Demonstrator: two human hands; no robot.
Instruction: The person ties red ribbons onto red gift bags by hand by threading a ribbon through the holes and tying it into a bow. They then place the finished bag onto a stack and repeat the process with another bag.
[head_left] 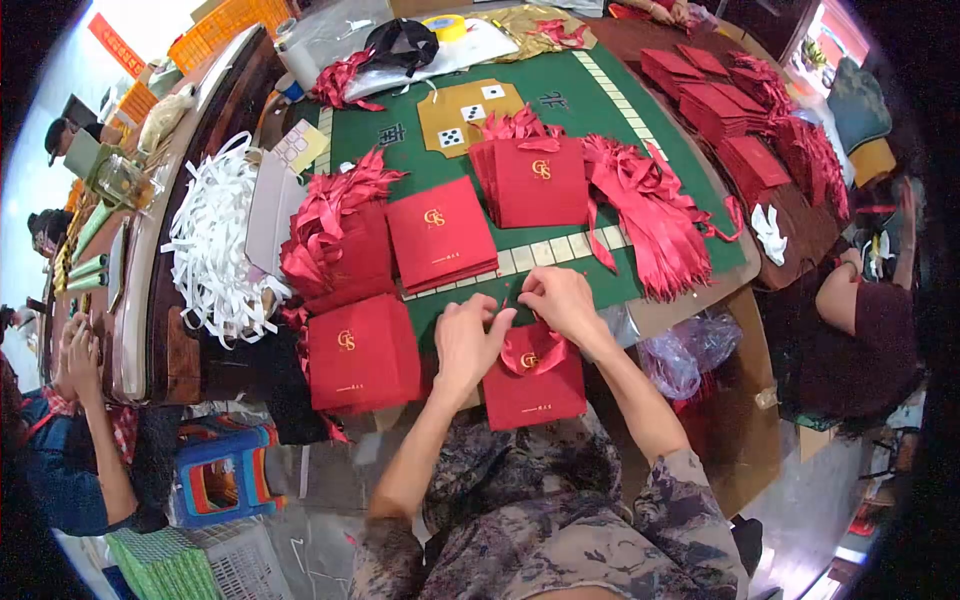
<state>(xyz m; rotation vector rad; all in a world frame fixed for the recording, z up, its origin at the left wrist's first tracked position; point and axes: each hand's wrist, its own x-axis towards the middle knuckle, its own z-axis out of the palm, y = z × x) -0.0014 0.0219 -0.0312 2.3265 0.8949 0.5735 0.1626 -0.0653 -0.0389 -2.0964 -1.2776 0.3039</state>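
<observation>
A red bag with a gold logo [535,385] lies at the table's near edge, its red ribbon looped across the front. Above its top edge, my left hand [470,340] has thumb and fingers bent close together near a ribbon end. My right hand [560,300] pinches at the other side, close to the left; what its fingertips hold is too small to name. Stacks of red bags stand beside them: one at the left [365,352], one in the middle [441,235], one farther back [541,182]. Loose red ribbons [660,225] are heaped at the right.
White ribbons [222,240] fill the left side. Red bags and ribbons cover a brown side table [810,240] at the right. A yellow tape roll [447,27] lies at the back. Blue stools [225,475] stand at lower left. Other people sit at both sides.
</observation>
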